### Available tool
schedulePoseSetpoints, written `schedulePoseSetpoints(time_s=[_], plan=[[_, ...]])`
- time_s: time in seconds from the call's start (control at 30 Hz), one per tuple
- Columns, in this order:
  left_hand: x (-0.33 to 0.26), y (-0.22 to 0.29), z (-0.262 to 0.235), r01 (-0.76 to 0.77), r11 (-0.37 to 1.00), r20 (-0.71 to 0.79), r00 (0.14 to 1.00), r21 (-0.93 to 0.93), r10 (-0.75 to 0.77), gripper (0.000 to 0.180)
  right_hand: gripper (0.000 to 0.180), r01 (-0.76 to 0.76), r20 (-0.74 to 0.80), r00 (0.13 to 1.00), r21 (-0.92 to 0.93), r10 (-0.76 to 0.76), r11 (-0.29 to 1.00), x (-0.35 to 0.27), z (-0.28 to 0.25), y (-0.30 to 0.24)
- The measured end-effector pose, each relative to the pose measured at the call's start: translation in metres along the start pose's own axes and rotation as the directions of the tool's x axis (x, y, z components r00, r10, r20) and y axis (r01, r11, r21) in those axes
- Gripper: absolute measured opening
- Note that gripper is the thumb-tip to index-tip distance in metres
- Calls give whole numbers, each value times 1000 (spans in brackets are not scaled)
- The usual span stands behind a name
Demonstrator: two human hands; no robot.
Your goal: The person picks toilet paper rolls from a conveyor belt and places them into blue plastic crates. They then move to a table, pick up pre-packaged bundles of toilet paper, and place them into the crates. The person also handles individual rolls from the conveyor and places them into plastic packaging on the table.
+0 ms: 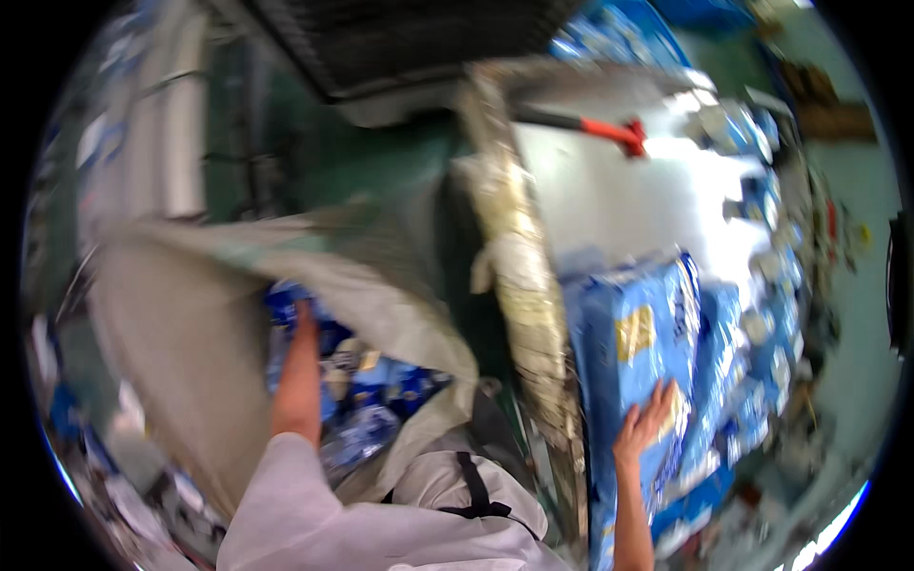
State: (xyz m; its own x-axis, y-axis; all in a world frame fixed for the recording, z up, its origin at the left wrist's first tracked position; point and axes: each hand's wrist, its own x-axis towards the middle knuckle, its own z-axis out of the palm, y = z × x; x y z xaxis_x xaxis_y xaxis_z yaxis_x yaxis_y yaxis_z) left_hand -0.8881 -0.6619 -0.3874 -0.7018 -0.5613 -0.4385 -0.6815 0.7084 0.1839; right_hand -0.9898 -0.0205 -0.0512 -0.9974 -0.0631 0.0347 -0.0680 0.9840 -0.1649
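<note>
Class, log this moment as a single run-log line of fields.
left hand: reaching into open grey sack, among blue packets | right hand: flat on blue pack on the table | view: blurred

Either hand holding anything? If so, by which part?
Right hand lies flat on the blue package, low on its face, no visible grasp. Left hand is inside the sack; hold cannot be told.

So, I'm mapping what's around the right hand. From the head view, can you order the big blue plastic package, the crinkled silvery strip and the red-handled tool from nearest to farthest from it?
1. Big blue plastic package: the right hand rests flat on its face.
2. Crinkled silvery strip: just left of the hand, running up the picture.
3. Red-handled tool: far up, lying on the white surface.
</note>
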Motion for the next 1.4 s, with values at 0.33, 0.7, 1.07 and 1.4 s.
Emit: schedulePoseSetpoints(time_s=[0.33, 0.7, 1.07, 1.4], plan=[[15, -63, -25, -39, 986, 206, 979, 163, 5, 42, 60, -23, 31, 999, -28, 24, 999, 23, -2, -15], [16, -38, -91, -175, 944, 426, 904, 281, 40, 37, 56, 5, -78, 997, 123, 5, 992, 21, -15, 9], [-113, 58, -294, -267, 943, -80, 955, 198, 287, 31, 38, 112, -254, 967, 319, -29, 941, 127, 10, -42], [-304, 401, -251, -767, 629, -143, 642, -125, 754, 22, 37, -188, -51, 972, 405, 228, 895, -61, -41, 97]])
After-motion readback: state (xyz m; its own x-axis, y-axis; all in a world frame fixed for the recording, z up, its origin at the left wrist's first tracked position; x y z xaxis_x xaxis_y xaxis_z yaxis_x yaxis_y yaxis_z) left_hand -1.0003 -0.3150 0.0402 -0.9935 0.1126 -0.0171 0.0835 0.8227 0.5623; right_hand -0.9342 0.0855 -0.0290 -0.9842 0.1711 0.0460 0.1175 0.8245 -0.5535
